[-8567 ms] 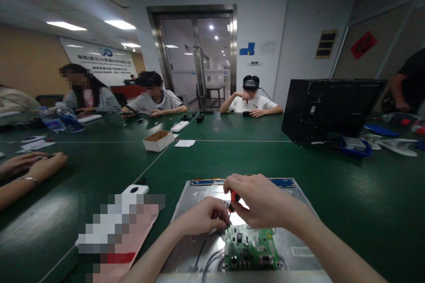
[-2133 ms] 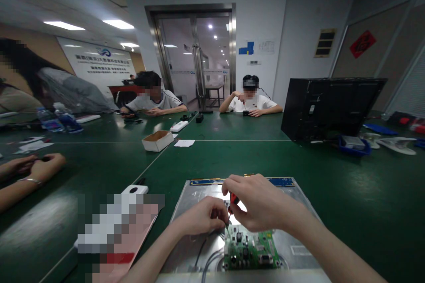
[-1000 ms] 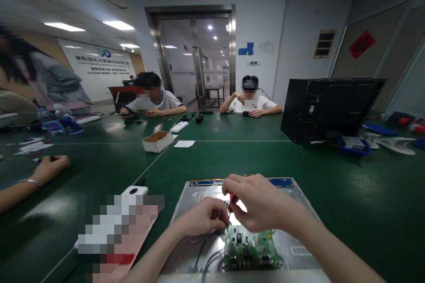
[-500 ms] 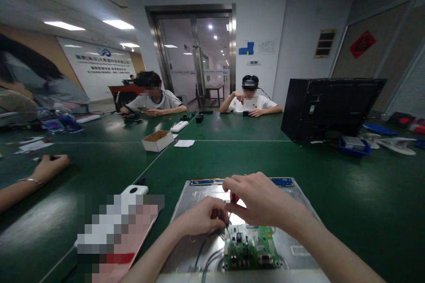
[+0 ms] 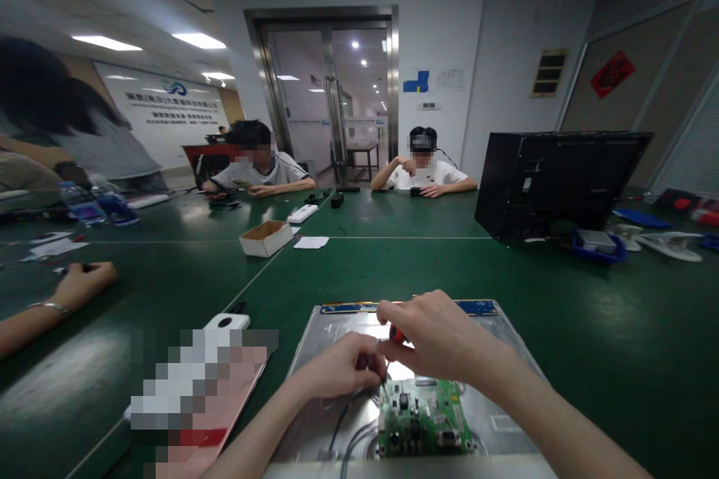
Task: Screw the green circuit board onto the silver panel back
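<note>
My right hand [image 5: 443, 337] is closed round the red and black handle of a screwdriver [image 5: 396, 333], whose thin shaft points down to the upper left corner of a green circuit board [image 5: 424, 419]. Close beside the shaft, my left hand [image 5: 342, 368] has its fingertips pinched together; what is between them is hidden. Under both hands lies a silvery metal display panel [image 5: 505, 382], with the board on its near half and a blue strip board [image 5: 477, 307] along its far edge. Dark cables [image 5: 359, 435] run at the board's left.
Left of the panel lie a white device [image 5: 230, 321] and a pink, pixelated item [image 5: 247, 374]. Farther off are a small open box [image 5: 267, 239], white paper [image 5: 311, 242] and a black monitor [image 5: 556, 183]. A co-worker's hand [image 5: 90, 281] rests at left; other people sit across the green table [image 5: 359, 269].
My hands keep almost the same place; the red screwdriver handle shows a little differently between my right fingers. At far left, a person with dark hair has shifted.
</note>
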`<state>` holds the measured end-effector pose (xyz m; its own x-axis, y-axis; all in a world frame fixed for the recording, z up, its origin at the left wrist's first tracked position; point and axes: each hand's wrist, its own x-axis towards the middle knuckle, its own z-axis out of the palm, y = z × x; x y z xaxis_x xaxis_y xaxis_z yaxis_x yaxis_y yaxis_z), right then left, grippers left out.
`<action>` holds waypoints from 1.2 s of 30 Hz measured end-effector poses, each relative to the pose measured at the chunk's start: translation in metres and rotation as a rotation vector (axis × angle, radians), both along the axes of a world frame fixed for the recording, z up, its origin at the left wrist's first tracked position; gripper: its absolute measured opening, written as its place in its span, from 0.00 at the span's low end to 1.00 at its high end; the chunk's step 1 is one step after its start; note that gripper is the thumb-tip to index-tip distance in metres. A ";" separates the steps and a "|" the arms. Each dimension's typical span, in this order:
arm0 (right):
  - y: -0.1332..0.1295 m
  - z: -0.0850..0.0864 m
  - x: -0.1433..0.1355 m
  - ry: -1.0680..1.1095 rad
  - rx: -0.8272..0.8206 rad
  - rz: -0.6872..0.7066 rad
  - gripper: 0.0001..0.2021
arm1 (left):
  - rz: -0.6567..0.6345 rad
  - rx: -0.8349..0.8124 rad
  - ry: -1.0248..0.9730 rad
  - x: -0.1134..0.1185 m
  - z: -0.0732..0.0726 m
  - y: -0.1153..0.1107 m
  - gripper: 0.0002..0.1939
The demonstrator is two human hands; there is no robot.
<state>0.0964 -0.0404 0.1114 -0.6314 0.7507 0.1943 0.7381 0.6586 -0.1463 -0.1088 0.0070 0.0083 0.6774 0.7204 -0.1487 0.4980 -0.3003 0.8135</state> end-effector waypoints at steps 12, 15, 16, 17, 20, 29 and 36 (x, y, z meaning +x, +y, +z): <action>-0.001 -0.002 0.002 0.051 -0.002 0.092 0.06 | 0.009 -0.013 0.002 0.001 0.000 0.000 0.05; 0.001 -0.001 -0.001 0.026 0.016 0.034 0.04 | 0.013 -0.017 0.004 0.001 0.001 -0.001 0.06; 0.002 -0.001 -0.001 0.015 0.019 0.026 0.05 | 0.016 -0.017 0.001 0.001 0.001 -0.001 0.06; 0.002 -0.002 -0.002 0.000 0.018 0.022 0.06 | 0.016 -0.019 -0.003 0.001 0.001 -0.002 0.07; 0.002 -0.002 0.000 -0.002 0.003 0.021 0.07 | 0.007 -0.026 -0.020 0.001 0.001 -0.002 0.08; 0.001 -0.004 0.003 0.116 -0.021 0.106 0.12 | 0.002 -0.028 -0.012 0.001 -0.001 -0.001 0.06; 0.005 -0.005 -0.001 0.029 -0.017 -0.062 0.07 | 0.016 -0.030 -0.008 0.001 -0.001 -0.002 0.07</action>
<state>0.0950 -0.0358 0.1067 -0.5779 0.7916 0.1984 0.7727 0.6090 -0.1793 -0.1080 0.0053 0.0077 0.6673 0.7262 -0.1651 0.4957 -0.2676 0.8263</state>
